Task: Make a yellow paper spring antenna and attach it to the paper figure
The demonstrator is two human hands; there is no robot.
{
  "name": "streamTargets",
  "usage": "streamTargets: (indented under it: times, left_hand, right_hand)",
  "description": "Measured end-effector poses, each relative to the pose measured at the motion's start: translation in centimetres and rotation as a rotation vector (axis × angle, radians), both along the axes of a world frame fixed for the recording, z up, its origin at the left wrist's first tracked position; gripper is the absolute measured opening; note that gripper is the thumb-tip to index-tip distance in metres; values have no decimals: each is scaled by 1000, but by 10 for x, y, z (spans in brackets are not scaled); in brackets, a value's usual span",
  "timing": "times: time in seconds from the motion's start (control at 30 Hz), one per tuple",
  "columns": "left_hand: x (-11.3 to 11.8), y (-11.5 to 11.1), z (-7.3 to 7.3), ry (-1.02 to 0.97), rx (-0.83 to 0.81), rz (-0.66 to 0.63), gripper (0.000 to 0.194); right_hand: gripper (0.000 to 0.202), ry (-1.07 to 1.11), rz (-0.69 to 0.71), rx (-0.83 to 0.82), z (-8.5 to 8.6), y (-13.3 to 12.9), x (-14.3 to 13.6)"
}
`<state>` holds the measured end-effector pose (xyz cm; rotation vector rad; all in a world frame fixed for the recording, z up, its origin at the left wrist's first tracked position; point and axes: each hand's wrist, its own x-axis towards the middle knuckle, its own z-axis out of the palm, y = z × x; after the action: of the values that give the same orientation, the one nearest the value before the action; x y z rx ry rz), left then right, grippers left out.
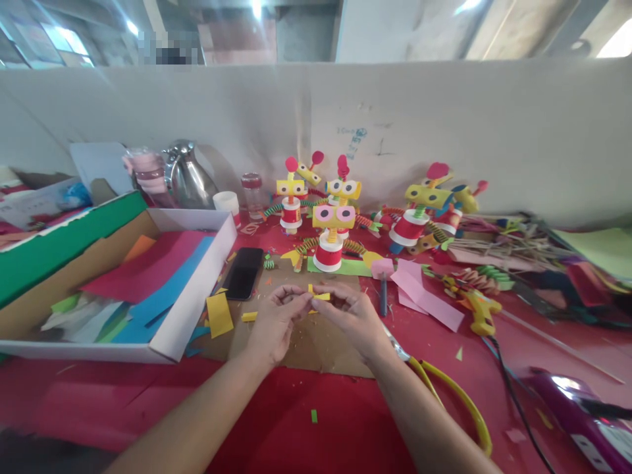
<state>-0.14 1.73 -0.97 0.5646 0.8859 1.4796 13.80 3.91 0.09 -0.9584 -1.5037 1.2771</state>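
Observation:
Over a brown cardboard sheet [316,345], my left hand [281,316] and my right hand [350,316] meet fingertip to fingertip. Both pinch small yellow paper strips [322,297], which seem to cross one another. Just beyond my fingers stands a paper-cup figure [328,255] with a yellow tube head, pink eye discs and coiled paper arms. To the left of my left hand lie a yellow paper rectangle [220,315] and a short yellow piece [249,317]. A dark-handled tool [384,296] and pink paper [429,299] are right of my right hand.
At the left is a white-walled box [197,283] of coloured paper, beside a black phone [244,273]. Yellow-handled scissors [459,395], a yellow glue gun [481,313] and a purple power strip [582,418] occupy the right. More figures [413,227] and a steel jug [190,174] line the back wall.

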Motion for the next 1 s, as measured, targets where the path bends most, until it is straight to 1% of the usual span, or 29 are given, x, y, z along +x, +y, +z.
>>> streamTargets:
  times: [0.1,0.23,0.4,0.57,0.63,0.83,1.0]
  left_hand:
    - [2,-2,3,-28,-23,26,23]
    - [4,-5,6,-71,-35,2,21]
    - [4,-5,4,-122,-61,-3,17]
    - [4,-3,0,-161,-87,23,14]
    - [3,-3,0,-170,-88,20,14]
    - [4,-3,1,-162,-112,18,14]
    - [3,-4,0,-66,-70,-24,21]
  right_hand:
    - [22,16,-46,16,-6,0,-3]
    - [21,64,-52,-12,-10,0,-5]
    - [14,147,-76,-56,-7,-2,-8]
    - [11,100,-106,-10,-6,-5,-11]
    - [11,105,-111,-18,-7,-5,-11]
    - [14,153,-108,-126,-6,-4,-10]
    - [11,191,-109,-173,-4,-3,-8]
